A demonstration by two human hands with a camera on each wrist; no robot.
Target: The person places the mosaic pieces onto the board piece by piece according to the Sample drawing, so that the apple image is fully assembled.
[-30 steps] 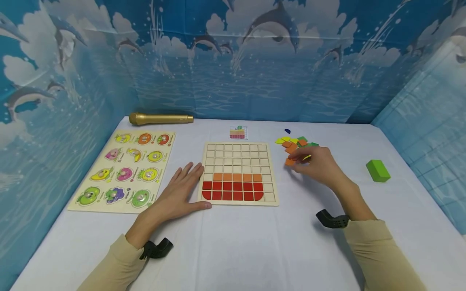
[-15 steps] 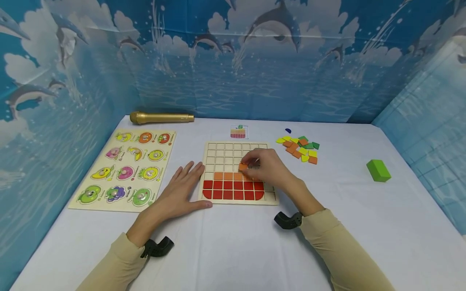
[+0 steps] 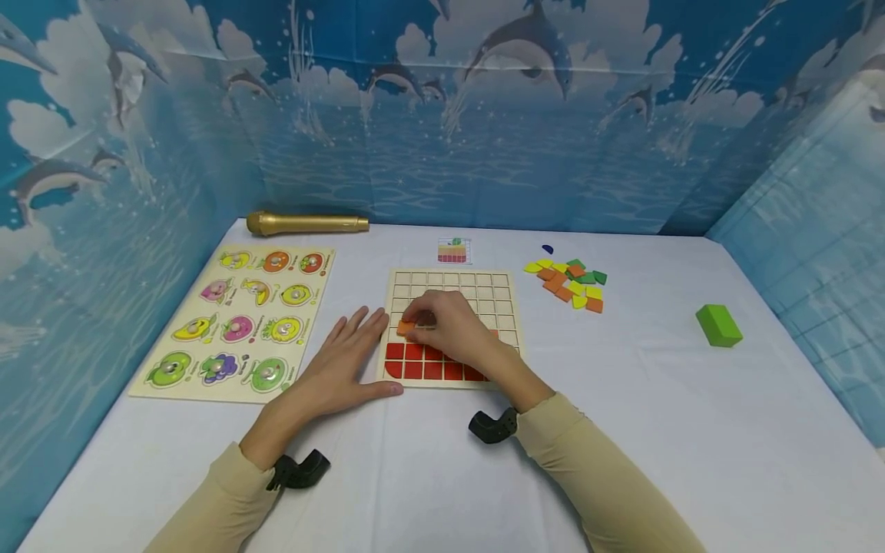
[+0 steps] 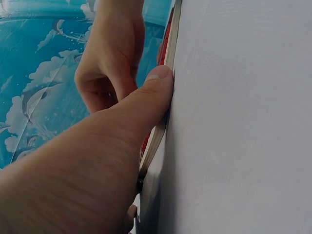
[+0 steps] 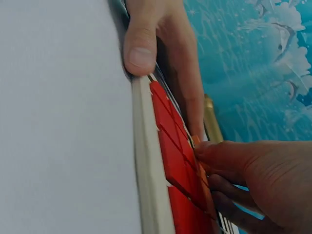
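Note:
A wooden grid board point(image 3: 520, 326) lies mid-table. Red tiles point(image 3: 413, 370) fill most of its two nearest rows, with orange tiles above them. My right hand point(image 3: 448, 326) pinches an orange tile point(image 3: 405, 329) between thumb and fingers at the left end of the orange row; whether it touches the board I cannot tell. That hand hides most of the row. My left hand point(image 3: 339, 372) rests along the board's left side, fingers straight and spread. In the right wrist view its thumb point(image 5: 141, 56) is against the board's near edge.
Loose orange, yellow and green tiles point(image 3: 558, 282) are scattered right of the board, near a dark blue half-round piece point(image 3: 548, 249). A small picture card point(image 3: 453, 251) lies behind it. Around are a fruit puzzle board point(image 3: 231, 322), a gold microphone point(image 3: 307, 223) and a green block point(image 3: 719, 325).
My right hand has moved left from the loose tiles to the board, carrying an orange tile across to the row's left end. The left hand has stayed put.

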